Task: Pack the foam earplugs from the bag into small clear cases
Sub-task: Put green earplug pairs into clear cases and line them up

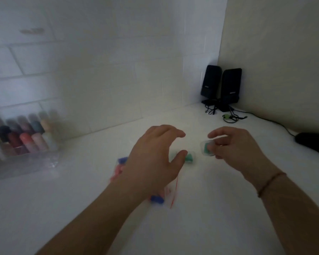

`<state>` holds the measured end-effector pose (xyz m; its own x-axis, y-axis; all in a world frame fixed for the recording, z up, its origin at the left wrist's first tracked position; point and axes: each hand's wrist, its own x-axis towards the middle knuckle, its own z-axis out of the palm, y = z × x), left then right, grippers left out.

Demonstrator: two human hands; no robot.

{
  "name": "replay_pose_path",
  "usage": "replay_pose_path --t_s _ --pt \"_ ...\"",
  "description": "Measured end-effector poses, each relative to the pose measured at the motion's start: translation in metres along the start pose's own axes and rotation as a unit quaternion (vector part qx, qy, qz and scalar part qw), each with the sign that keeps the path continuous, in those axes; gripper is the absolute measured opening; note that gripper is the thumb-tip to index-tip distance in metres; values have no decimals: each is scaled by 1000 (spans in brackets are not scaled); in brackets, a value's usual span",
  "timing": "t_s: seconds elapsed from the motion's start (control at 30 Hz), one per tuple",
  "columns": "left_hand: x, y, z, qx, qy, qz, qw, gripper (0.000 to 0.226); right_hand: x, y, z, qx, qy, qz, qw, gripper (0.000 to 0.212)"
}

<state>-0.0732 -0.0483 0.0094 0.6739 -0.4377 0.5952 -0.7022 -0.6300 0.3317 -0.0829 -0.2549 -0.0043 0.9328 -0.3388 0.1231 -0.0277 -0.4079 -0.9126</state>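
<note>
My right hand grips a small clear case with a green earplug inside it, lifted a little off the white counter. My left hand hovers with fingers spread above the clear zip bag, holding nothing. Blue earplugs and pink ones show through the bag, which my left hand and wrist mostly hide. Another green earplug lies on the counter just beyond my left thumb, between the two hands. The view is blurred.
A clear box of coloured bottles stands at the left against the tiled wall. Two black speakers with tangled cables sit in the back right corner. A dark object lies at the right edge.
</note>
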Motion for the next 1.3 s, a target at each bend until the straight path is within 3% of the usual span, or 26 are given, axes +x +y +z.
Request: replay_pose_path --t_s 0.1,0.2,0.27,0.63,0.7,0.8,0.87,0.9,1.03,1.13,1.3 --pt "32 6 6 66 -134 -15 989 43 6 11 7 -124 29 -38 991 10" --pt "60 1 24 118 -282 -36 951 51 8 15 10 -186 38 -65 980 12" --pt "70 -3 37 128 -329 -40 935 52 9 19 13 -212 35 -70 974 15" --pt "79 -8 60 102 -309 -69 943 40 8 24 19 -293 13 -68 954 26" --pt "80 -4 63 85 -286 -64 952 37 12 18 4 -254 71 -94 960 19" --pt "87 10 71 45 -272 -40 961 35 21 9 -40 -100 257 -59 959 16" --pt "94 19 81 25 -287 -31 957 36 23 13 -64 14 312 -17 950 14" --pt "98 22 87 18 -296 -29 955 38 26 19 -71 17 315 1 949 12" --pt "108 30 109 12 -322 -22 946 45 31 46 -76 -267 166 72 947 10" --pt "111 34 119 18 -338 -12 941 43 31 50 -74 -309 76 80 945 14" --pt "111 36 123 37 -339 -4 940 32 31 50 -73 -327 48 61 942 17"
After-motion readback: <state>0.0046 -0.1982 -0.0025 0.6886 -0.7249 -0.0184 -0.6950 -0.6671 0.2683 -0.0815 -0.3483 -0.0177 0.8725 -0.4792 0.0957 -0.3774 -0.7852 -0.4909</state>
